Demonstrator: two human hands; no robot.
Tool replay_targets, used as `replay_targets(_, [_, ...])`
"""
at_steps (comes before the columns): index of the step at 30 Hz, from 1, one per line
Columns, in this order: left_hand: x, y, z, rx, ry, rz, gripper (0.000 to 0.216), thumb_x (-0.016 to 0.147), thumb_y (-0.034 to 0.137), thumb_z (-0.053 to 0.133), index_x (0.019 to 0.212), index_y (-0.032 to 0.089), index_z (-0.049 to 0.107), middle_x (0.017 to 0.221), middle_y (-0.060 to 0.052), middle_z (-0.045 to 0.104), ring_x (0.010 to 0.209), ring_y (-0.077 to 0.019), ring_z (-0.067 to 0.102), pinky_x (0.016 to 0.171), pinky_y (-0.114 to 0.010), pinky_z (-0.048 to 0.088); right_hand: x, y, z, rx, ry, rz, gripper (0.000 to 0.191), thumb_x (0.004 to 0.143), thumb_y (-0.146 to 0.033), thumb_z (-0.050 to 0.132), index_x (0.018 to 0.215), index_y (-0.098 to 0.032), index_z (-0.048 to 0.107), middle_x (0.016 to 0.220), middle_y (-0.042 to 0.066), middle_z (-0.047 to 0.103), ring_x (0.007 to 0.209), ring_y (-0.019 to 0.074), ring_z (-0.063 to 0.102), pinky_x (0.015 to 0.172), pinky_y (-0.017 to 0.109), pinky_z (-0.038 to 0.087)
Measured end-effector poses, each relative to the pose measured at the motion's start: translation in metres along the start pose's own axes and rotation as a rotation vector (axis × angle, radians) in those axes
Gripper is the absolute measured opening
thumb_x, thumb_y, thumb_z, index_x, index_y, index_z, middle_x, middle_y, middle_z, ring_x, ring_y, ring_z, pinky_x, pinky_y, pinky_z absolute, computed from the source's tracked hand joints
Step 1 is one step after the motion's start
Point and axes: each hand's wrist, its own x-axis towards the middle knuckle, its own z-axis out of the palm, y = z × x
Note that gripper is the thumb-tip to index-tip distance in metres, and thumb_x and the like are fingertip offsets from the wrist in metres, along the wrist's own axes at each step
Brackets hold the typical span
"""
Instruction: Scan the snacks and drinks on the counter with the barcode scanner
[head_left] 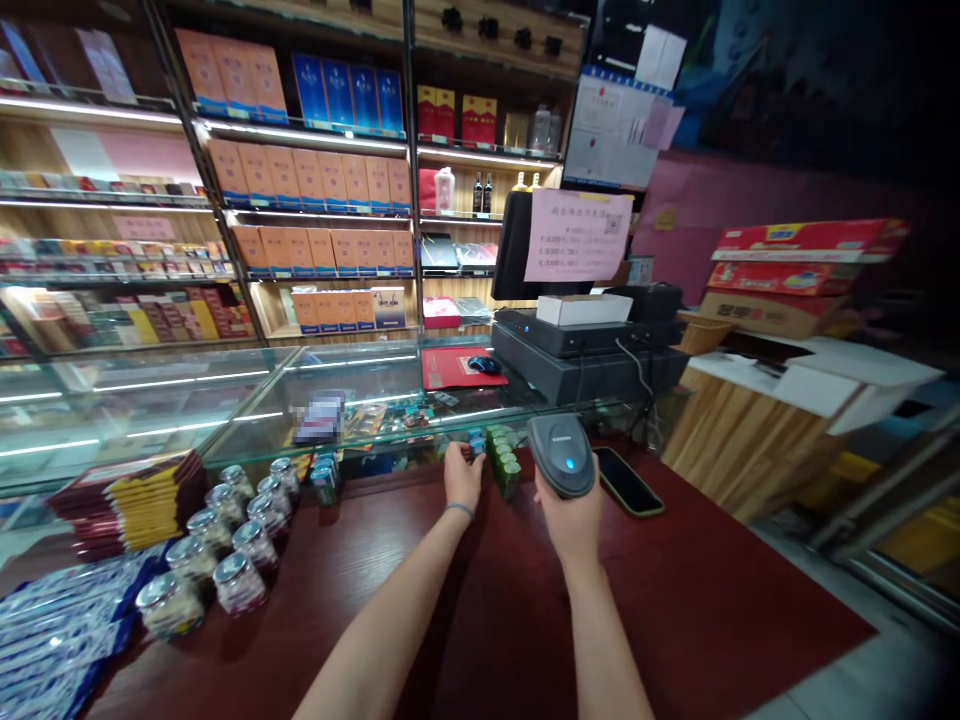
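In my right hand (574, 525) is a dark grey barcode scanner (559, 450) with a blue light lit on it. The fingers wrap its handle from below. My left hand (463, 478), with a thin band at the wrist, reaches to the back of the dark red table. Its thumb and fingers close on a small blue container (478, 440), partly hidden by them. Just right of that hand stands a row of small green containers (504, 462), between it and the scanner. A phone (630, 482) lies right of the scanner, screen up and dark.
Several glass jars (240, 580) stand in two rows at the left. Beside them are stacked yellow and maroon packets (146, 510) and blue-white packs (67, 625). Behind runs a glass display counter (255, 425) with a mouse (482, 366) and a monitor (513, 250).
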Motion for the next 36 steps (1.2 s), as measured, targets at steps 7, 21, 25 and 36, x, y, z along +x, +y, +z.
replay_targets(7, [0.002,-0.008,0.004,0.022,-0.035,0.048,0.024,0.079,0.014,0.074,0.093,0.02,0.055,0.094,-0.003,0.059,0.092,-0.0196,0.061,0.09,-0.037,0.051,-0.001,0.002,0.0,-0.007,0.008,-0.006,0.036,0.079,-0.036,0.071,0.107,-0.023,0.052,0.088,0.012,0.072,0.085,0.03,0.073,0.069,0.039,0.059])
replay_targets(21, [0.005,-0.011,0.002,0.013,-0.041,0.026,0.023,0.08,0.007,0.068,0.095,0.019,0.057,0.1,-0.006,0.059,0.096,-0.0219,0.061,0.097,-0.043,0.051,-0.002,0.004,0.002,-0.086,0.011,-0.047,0.039,0.079,-0.038,0.07,0.109,-0.022,0.052,0.099,0.016,0.074,0.092,0.0327,0.074,0.072,0.039,0.059])
replay_targets(25, [0.002,-0.011,-0.002,-0.032,-0.028,-0.034,0.032,0.076,0.004,0.072,0.101,0.017,0.059,0.104,-0.008,0.057,0.096,-0.0213,0.062,0.095,-0.044,0.054,-0.001,0.008,0.003,-0.145,0.037,-0.117,0.04,0.078,-0.039,0.069,0.11,-0.021,0.053,0.093,0.015,0.074,0.087,0.0319,0.075,0.072,0.038,0.059])
replay_targets(36, [-0.017,0.021,-0.115,-0.182,0.09,0.088,0.037,0.082,0.023,0.074,0.117,0.018,0.062,0.103,-0.007,0.06,0.096,-0.019,0.064,0.086,-0.036,0.057,-0.008,0.004,0.008,-0.279,0.045,-0.24,0.043,0.075,-0.044,0.072,0.108,-0.02,0.059,0.078,0.008,0.074,0.065,0.0272,0.072,0.058,0.032,0.052])
